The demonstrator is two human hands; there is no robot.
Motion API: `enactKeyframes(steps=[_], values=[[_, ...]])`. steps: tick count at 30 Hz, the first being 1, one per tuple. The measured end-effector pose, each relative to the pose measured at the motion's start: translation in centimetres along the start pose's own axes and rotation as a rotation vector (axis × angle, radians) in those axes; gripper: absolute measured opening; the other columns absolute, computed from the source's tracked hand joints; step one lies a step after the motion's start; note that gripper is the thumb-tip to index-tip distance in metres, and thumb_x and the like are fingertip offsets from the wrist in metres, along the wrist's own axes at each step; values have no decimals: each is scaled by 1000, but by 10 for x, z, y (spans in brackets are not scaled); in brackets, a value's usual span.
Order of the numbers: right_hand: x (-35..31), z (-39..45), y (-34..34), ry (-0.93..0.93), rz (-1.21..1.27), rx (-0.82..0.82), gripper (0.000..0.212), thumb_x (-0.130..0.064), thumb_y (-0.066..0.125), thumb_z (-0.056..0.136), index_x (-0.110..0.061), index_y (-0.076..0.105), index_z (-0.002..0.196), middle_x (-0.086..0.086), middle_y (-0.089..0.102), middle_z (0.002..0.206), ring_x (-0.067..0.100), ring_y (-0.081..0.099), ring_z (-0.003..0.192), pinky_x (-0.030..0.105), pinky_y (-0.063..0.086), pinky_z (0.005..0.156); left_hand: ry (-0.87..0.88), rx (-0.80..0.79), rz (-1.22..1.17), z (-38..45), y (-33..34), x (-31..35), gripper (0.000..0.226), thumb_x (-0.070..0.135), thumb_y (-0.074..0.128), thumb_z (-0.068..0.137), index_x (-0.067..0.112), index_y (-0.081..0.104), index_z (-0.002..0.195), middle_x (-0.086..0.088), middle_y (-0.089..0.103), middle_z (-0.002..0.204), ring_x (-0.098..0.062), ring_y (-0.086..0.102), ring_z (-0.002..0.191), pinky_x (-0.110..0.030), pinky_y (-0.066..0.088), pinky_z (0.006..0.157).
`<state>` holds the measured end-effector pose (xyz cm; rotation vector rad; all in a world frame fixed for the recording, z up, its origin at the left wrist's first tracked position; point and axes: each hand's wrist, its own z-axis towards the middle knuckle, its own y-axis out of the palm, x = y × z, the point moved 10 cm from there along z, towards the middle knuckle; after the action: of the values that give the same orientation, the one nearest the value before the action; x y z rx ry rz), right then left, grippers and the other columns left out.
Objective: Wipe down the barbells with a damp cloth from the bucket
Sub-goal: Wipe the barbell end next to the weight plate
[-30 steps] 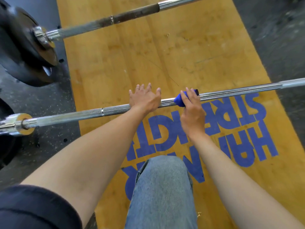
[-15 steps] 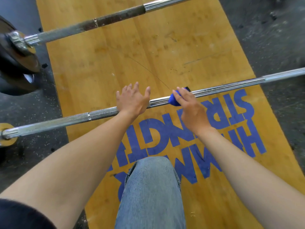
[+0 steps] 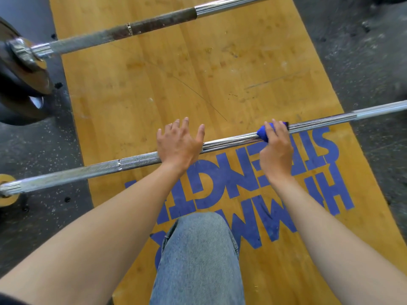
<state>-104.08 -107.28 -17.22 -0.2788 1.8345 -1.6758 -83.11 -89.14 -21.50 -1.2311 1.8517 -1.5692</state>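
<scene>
No bucket or other container shows in the head view; what lies in frame is two barbells on a wooden platform (image 3: 198, 73) flanked by dark speckled rubber flooring (image 3: 44, 139). The near barbell (image 3: 136, 160) runs from the lower left to the right edge, tilted slightly upward toward the right, with a knurled stretch on the left and smooth chrome on the right. The left hand (image 3: 179, 146) rests palm down on top of this bar where the knurling ends, its fingers (image 3: 186, 124) straight and spread, reaching past the bar toward the far side, not wrapped round it. To its right, apart from it, the right hand (image 3: 275, 150) holds a blue cloth (image 3: 263, 133) bunched against the smooth part of the same bar; the fingers curl over the cloth and bar, and how the thumb lies cannot be told. The cloth pokes out at the left of the fingers and a dark edge shows at their right. The far barbell (image 3: 154, 24) lies across the top of the platform, with a dull, rust-toned knurled section and a weight plate (image 3: 24, 69) on its left end. Blue lettering (image 3: 308, 172) is printed on the platform beneath the forearms, and a knee in light denim (image 3: 198, 260) is at the near centre.
</scene>
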Motion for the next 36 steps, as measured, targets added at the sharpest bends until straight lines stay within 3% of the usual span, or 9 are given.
enactKeyframes(steps=[3, 7, 12, 16, 21, 25, 30, 34, 36], values=[[-30, -17, 9, -340, -43, -71, 78, 27, 51, 70, -5, 56, 141, 11, 51, 148, 34, 43, 142, 44, 51, 96, -2, 14, -7, -4, -3, 0, 75, 72, 23, 98, 23, 49, 149, -4, 60, 142, -27, 53, 129, -47, 31, 111], [26, 3, -10, 70, 14, 27, 71, 23, 48, 77, -4, 56, 142, 12, 45, 155, 31, 35, 148, 45, 43, 110, -12, 32, -7, -8, -5, 0, 74, 71, 24, 98, 22, 49, 149, -3, 65, 133, -27, 57, 122, -46, 33, 107], [-31, -23, 9, -355, 8, -44, 75, 25, 49, 72, -7, 58, 140, 8, 53, 148, 30, 43, 143, 43, 48, 101, -15, 60, 17, -16, -4, 2, 76, 71, 24, 96, 22, 51, 147, -3, 68, 128, -28, 60, 117, -46, 35, 105], [36, -5, -10, 58, 71, 63, 64, 20, 47, 80, -3, 59, 138, 10, 49, 151, 28, 36, 147, 37, 34, 115, -12, 129, 26, -28, -5, 1, 73, 69, 25, 96, 22, 55, 143, -3, 69, 127, -28, 61, 115, -46, 37, 106], [-32, -54, 14, -456, 68, -62, 66, 21, 51, 77, -3, 59, 138, 11, 56, 143, 35, 46, 138, 45, 41, 110, -7, 191, 35, -53, -2, 3, 69, 67, 28, 95, 22, 60, 136, -2, 69, 128, -28, 60, 117, -46, 35, 108], [47, -35, -15, -104, 13, -25, 67, 18, 49, 80, -4, 53, 143, 11, 44, 154, 31, 33, 147, 46, 40, 112, 13, 248, 61, -75, 1, 9, 65, 64, 28, 95, 23, 64, 131, -2, 70, 126, -27, 61, 116, -47, 36, 108], [0, -81, 5, -581, -46, -289, 79, 18, 53, 82, -10, 39, 155, 6, 32, 163, 25, 26, 152, 41, 39, 110, 12, 141, 103, -96, 17, 11, 64, 62, 24, 99, 23, 64, 129, -1, 67, 132, -27, 55, 125, -48, 28, 114], [36, -67, -12, -373, -44, -217, 75, 18, 50, 82, -8, 43, 152, 9, 36, 160, 27, 28, 150, 45, 40, 112, -30, 128, 93, -113, 27, 9, 68, 63, 21, 99, 23, 65, 131, -1, 65, 136, -24, 51, 132, -47, 26, 117], [25, -98, -8, -447, -11, -183, 77, 21, 49, 81, -6, 41, 153, 10, 35, 161, 30, 28, 151, 40, 38, 114, -55, 158, 115, -126, 28, 8, 77, 66, 12, 94, 22, 66, 129, -1, 66, 132, -23, 52, 130, -46, 27, 117]])
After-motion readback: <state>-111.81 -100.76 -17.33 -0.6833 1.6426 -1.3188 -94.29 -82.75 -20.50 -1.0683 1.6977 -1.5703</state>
